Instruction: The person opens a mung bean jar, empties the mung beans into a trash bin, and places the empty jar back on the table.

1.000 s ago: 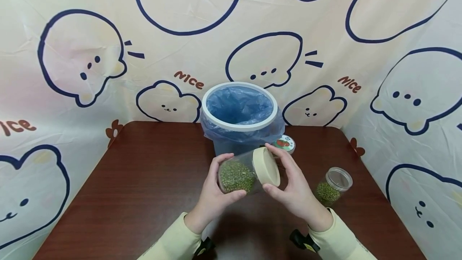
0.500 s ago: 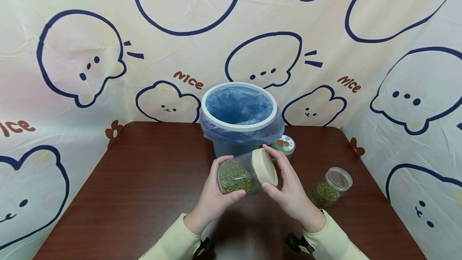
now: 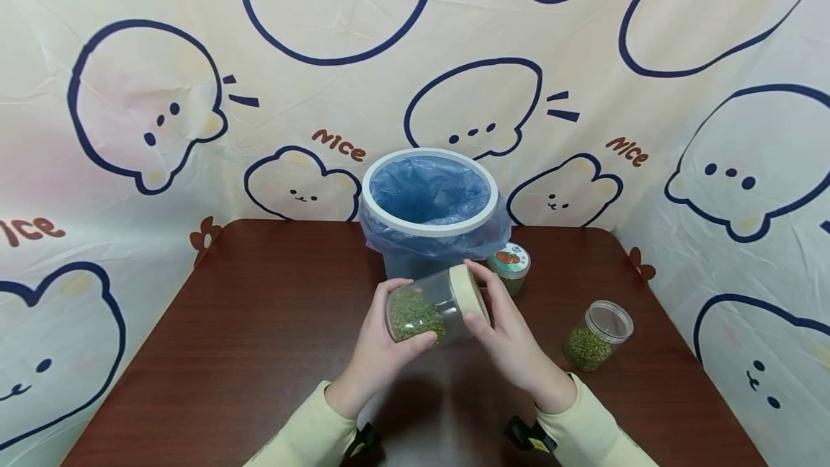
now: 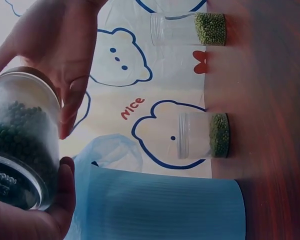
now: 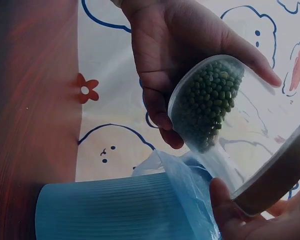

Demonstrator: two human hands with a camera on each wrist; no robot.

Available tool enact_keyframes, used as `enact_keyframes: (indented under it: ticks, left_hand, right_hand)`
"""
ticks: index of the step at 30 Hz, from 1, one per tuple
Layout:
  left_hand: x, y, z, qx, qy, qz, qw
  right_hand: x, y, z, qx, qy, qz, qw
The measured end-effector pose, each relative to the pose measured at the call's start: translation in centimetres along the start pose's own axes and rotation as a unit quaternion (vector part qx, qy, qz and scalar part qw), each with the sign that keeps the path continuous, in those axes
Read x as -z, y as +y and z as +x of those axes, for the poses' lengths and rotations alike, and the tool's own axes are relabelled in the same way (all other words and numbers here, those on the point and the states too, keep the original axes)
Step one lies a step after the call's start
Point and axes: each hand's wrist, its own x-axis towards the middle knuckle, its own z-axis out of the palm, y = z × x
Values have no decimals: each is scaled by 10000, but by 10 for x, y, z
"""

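Observation:
A clear plastic jar (image 3: pixel 415 312), part filled with green mung beans, is held tilted above the table with its cream lid (image 3: pixel 468 292) toward the right. My left hand (image 3: pixel 379 352) grips the base end of the jar, thumb across the near side. At the other end, the fingers and thumb of my right hand (image 3: pixel 512 341) grip the lid's edge. The right wrist view shows the beans (image 5: pixel 210 97) heaped toward the base end. Whether the lid is loose or tight cannot be seen.
A blue bin (image 3: pixel 415 265) with a white rim and plastic liner stands behind the hands. Beside it is a jar with a printed lid (image 3: pixel 510 260). An uncapped jar of green beans (image 3: pixel 588 347) stands at right on the brown table (image 3: pixel 259 323).
Both hands and the jar have shifted slightly left, the right hand more than the left. The lid has turned more edge-on, and more of the printed-lid jar shows behind.

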Motion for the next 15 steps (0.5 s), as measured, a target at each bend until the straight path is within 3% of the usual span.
enact_keyframes:
  ticks: [9, 15]
  left_hand:
    - [-4, 0, 3, 190, 90, -58, 9998]
    - [-5, -2, 5, 125, 116, -43, 9998]
  right_hand:
    - [-5, -2, 9, -560, 137, -35, 9983]
    - [-7, 2, 11, -528, 365, -79, 9979]
